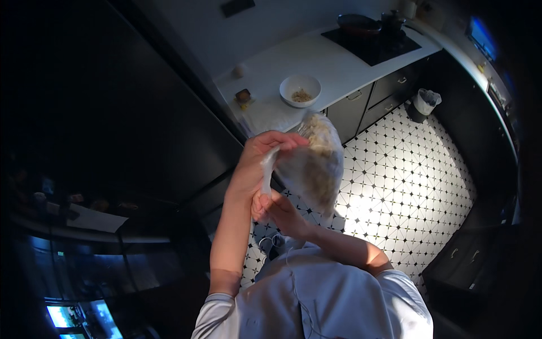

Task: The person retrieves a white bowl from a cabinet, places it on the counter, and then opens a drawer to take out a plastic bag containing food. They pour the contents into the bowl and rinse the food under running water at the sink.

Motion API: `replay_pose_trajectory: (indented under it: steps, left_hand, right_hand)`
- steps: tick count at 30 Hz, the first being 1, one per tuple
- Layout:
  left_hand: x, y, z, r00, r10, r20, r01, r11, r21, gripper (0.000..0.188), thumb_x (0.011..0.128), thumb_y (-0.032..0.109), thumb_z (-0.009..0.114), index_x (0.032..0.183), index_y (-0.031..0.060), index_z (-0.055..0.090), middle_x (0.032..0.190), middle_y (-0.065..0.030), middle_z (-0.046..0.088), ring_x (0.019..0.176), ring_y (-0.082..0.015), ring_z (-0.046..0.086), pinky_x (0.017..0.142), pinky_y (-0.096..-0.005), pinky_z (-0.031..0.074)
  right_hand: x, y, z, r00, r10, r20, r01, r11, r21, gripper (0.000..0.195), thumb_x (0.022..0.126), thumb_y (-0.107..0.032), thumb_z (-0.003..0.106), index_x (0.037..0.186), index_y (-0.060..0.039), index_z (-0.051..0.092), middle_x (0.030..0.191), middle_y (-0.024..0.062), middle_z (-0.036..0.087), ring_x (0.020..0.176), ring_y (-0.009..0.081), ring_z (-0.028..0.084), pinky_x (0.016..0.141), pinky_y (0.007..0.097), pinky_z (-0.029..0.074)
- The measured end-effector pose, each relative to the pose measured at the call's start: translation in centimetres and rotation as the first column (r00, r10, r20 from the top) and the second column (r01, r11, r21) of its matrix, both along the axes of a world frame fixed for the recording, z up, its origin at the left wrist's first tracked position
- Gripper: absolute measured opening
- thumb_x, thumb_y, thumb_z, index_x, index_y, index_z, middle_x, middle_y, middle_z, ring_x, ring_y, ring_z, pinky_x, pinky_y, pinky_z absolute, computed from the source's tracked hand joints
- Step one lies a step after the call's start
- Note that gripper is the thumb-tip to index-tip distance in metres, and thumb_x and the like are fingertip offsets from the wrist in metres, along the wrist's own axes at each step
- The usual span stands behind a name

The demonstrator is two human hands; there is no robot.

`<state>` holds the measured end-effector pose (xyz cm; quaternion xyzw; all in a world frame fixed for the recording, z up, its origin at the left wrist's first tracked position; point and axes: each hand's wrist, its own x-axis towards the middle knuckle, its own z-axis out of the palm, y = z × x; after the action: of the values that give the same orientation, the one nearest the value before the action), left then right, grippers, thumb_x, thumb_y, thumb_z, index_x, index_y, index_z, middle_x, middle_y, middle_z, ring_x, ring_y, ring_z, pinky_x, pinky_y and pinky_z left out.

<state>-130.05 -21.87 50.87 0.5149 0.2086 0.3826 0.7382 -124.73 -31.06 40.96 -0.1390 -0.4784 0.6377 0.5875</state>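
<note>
A clear plastic bag (324,165) with pale, flaky contents hangs in front of me, above the floor and just off the counter's edge; its lower part is blurred. My left hand (271,150) is up at the bag's neck, fingers bent around the gathered plastic. Lower down, my right hand (271,207) is closed on the twisted end of the same bag. Beyond the bag, a white bowl (302,82) on the counter holds a small heap of light brown pieces (301,96).
The white counter (271,59) also bears a small dark-topped item (243,96), a pale round object (238,71) and a black cooktop (372,46) with a pan (359,24). A lined bin (424,103) stands on the tiled floor (398,173) by dark drawers (387,91).
</note>
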Motion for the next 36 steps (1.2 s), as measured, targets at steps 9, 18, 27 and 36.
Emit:
replay_pose_trajectory:
  steps: [9, 18, 27, 36]
  left_hand:
    - [-12.8, 1.3, -1.3, 0.969, 0.089, -0.231, -0.024, 0.962, 0.272, 0.011, 0.075, -0.011, 0.064, 0.081, -0.0013, 0.065, 0.095, -0.0104, 0.063, 0.086, -0.0173, 0.062, 0.08, -0.0293, 0.051]
    - [-20.0, 1.0, -8.4, 0.748, 0.633, -0.201, -0.472, 0.72, 0.509, 0.014, 0.081, -0.006, 0.059, 0.092, 0.0023, 0.063, 0.102, -0.0066, 0.063, 0.092, -0.0119, 0.06, 0.084, -0.0266, 0.048]
    - [-23.2, 0.5, -14.9, 0.489, 0.758, -0.431, -0.681, 0.641, 0.355, 0.013, 0.088, 0.007, 0.058, 0.099, 0.0032, 0.065, 0.092, -0.0101, 0.066, 0.087, -0.0176, 0.064, 0.077, -0.0292, 0.049]
    - [-25.0, 0.2, -21.5, 0.426, 0.763, -0.486, -0.727, 0.609, 0.317, 0.019, 0.09, 0.016, 0.057, 0.098, 0.0006, 0.065, 0.093, -0.0146, 0.066, 0.085, -0.0237, 0.064, 0.076, -0.033, 0.05]
  right_hand:
    - [2.1, 11.2, 4.9, 0.175, -0.892, 0.417, -0.182, 0.387, 0.904, 0.008, 0.074, -0.012, 0.059, 0.078, -0.0128, 0.053, 0.073, 0.0038, 0.046, 0.074, 0.0202, 0.05, 0.072, 0.0342, 0.038]
    - [-7.8, 11.2, 6.4, 0.175, -0.534, 0.827, 0.043, 0.843, 0.536, 0.013, 0.081, -0.012, 0.059, 0.092, -0.0073, 0.062, 0.083, 0.0126, 0.062, 0.084, 0.0314, 0.06, 0.075, 0.0389, 0.044]
    - [-17.0, 6.3, -0.4, 0.272, -0.714, 0.645, 0.624, 0.641, 0.447, 0.045, 0.073, 0.0, 0.068, 0.11, -0.003, 0.043, 0.085, 0.0073, 0.051, 0.073, 0.0214, 0.05, 0.069, 0.0298, 0.044]
    - [-19.2, 7.8, -6.2, 0.372, -0.507, 0.777, 0.424, 0.838, 0.344, 0.02, 0.075, -0.003, 0.066, 0.091, 0.0006, 0.055, 0.087, 0.0182, 0.057, 0.083, 0.0364, 0.057, 0.071, 0.0384, 0.047]
